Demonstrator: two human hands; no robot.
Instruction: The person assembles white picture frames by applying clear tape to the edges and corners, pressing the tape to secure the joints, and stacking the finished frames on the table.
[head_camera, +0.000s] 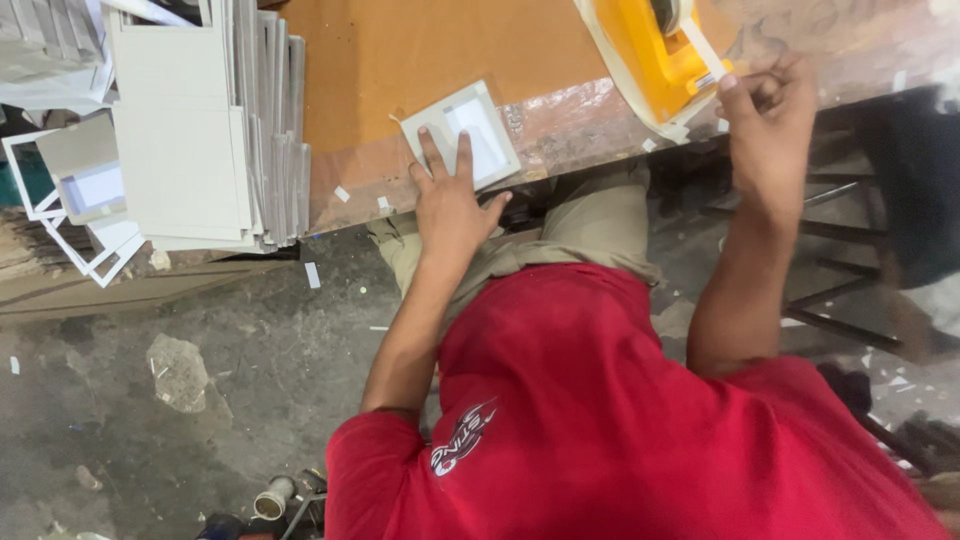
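Fingers (448, 150) of the left hand (450, 205) lie spread and flat, two of them pressing on a small white card frame (478, 125), grasping nothing; the thumb sticks out to the side over the desk edge. That frame sits on the orange desk (400, 50) close to its near edge, partly over a strip of shiny clear film (570, 115), and its lower corner is hidden under the hand. It is nearly square, set at a slant, with its slightly longer side running from lower left up to upper right and a paler window in its middle. Over at the other side, the right hand (770, 130) has its fingers curled, thumb and forefinger pinched on the end of a pale tape strip (708, 55) that leads from a yellow tape dispenser (655, 50); the dispenser is cut off by the top of the picture, so its roll is hard to make out. On the far left stands a stack of white card sheets (200, 130), also cut off at the top, with a few loose frames (80, 195) beside it. A red shirt (600, 420) fills the lower part and hides the legs and the floor below
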